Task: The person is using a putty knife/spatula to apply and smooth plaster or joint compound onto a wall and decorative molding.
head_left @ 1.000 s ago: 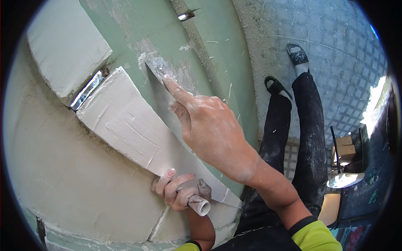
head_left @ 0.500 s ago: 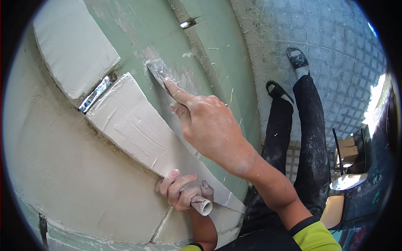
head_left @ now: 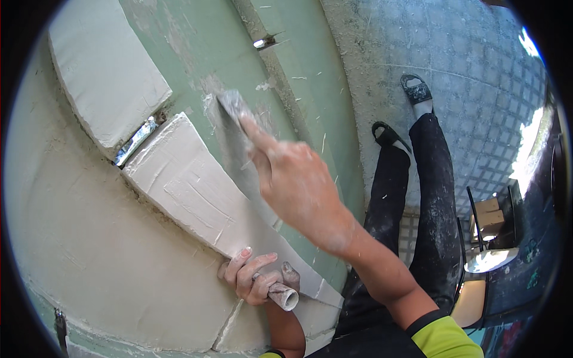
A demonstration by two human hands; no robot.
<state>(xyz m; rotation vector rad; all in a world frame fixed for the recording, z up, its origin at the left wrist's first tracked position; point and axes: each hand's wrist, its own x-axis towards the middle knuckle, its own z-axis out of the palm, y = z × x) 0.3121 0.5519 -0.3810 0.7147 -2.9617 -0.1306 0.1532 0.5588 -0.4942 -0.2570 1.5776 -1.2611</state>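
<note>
My right hand (head_left: 301,185), dusted white, is closed around a putty knife (head_left: 236,105), with the index finger stretched along it. The flat blade, slightly blurred, is against the pale green surface (head_left: 292,92), where whitish scuffs show around it. Lower down, my left hand (head_left: 253,280) is wrapped around a whitish hollow tube (head_left: 283,296) whose open end points toward me; its other end is hidden in the fingers. That hand is at the lower edge of a long white plaster slab (head_left: 191,185).
A second white slab (head_left: 107,71) lies beyond a gap holding a shiny strip (head_left: 136,142). A groove (head_left: 280,80) with a small slot runs along the green surface. My dark-trousered legs (head_left: 439,197) and slippers are over the grey tiled floor (head_left: 477,113). Cardboard boxes (head_left: 489,219) stand at right.
The putty knife and my right hand have shifted slightly, the blade tip moving a little to the right and down. My left hand keeps its hold on the tube.
</note>
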